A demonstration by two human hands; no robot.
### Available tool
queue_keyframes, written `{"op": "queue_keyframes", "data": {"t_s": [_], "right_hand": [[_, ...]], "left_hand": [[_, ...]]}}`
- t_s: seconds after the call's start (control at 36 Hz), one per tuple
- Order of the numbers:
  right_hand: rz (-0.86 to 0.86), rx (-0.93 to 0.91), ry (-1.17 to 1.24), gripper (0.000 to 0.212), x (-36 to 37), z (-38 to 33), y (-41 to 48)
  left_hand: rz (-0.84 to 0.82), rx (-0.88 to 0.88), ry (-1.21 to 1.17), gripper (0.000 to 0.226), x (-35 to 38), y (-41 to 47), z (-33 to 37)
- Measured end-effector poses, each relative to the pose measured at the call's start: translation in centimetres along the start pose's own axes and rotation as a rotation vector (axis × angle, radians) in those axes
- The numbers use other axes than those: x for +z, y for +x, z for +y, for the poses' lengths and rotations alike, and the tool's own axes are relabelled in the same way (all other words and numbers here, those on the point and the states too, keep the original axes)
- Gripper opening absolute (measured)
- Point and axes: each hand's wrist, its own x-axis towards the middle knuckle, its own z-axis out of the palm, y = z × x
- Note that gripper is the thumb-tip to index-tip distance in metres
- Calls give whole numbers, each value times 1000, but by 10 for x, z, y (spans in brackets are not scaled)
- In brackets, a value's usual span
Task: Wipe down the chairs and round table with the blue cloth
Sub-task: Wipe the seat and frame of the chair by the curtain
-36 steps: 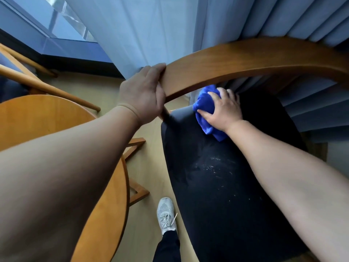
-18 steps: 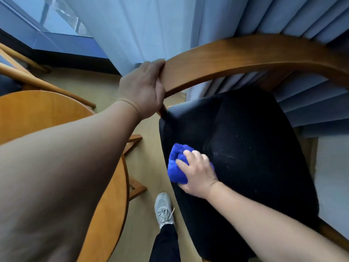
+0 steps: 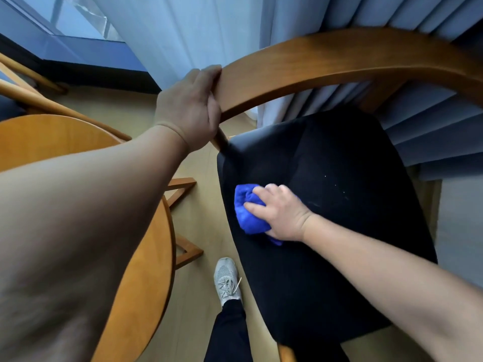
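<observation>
A wooden chair with a curved backrest rail (image 3: 326, 61) and a black padded seat (image 3: 339, 218) stands below me. My left hand (image 3: 190, 108) grips the left end of the rail. My right hand (image 3: 281, 212) presses a bunched blue cloth (image 3: 248, 212) onto the left part of the seat, near its edge. A few pale specks lie on the seat to the right of the hand. The round wooden table (image 3: 146, 257) is at the left, largely hidden by my left forearm.
Pale blue curtains (image 3: 209, 30) hang right behind the chair. A second wooden chair (image 3: 31, 97) stands at the far left. The table's wooden base (image 3: 185, 246) juts into the floor gap, where my foot in a grey shoe (image 3: 226, 280) stands.
My right hand swept the cloth from the back of the seat forward to its left side, then edged slightly back. The left hand has stayed on the rail.
</observation>
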Motion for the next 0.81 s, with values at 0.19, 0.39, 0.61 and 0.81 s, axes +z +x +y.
{"op": "queue_keyframes", "data": {"t_s": [0.19,0.39,0.61,0.81], "right_hand": [[30,269,-73,59,-36,87,11],[73,607,-13,58,-54,125,17],[154,731,31,57,-51,130,18],[164,819,42,73,-37,102,21]], "left_hand": [[0,-13,17,48,3,3,-1],[3,-2,35,48,3,7,2],[0,7,26,49,1,4,2],[10,-1,12,48,-1,-4,2]]}}
